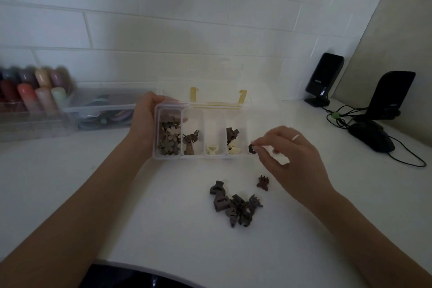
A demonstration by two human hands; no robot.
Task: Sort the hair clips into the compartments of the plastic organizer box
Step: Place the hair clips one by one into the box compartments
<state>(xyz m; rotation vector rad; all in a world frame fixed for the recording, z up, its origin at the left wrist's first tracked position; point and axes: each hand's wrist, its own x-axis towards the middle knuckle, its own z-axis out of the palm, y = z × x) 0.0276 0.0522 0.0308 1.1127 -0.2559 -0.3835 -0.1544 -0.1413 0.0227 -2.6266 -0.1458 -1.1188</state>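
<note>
A clear plastic organizer box (203,156) with a row of compartments sits on the white table, lid open behind it. My left hand (146,121) grips its left end. The leftmost compartment holds several brown flower clips (169,137); the second holds brown claw clips (190,141); the third has a cream clip (212,149); the fourth holds brown and cream clips (232,140). My right hand (289,154) pinches a small dark clip (252,148) at the box's right end. A pile of dark brown clips (233,204) lies in front, with one loose clip (263,182) beside it.
Left of the box stand a clear lidded container (102,110) with colourful items and a tray of coloured bottles (35,91). Two black speakers (323,79), a black mouse (371,138) and cables (339,116) occupy the back right. The table's front edge curves near my body.
</note>
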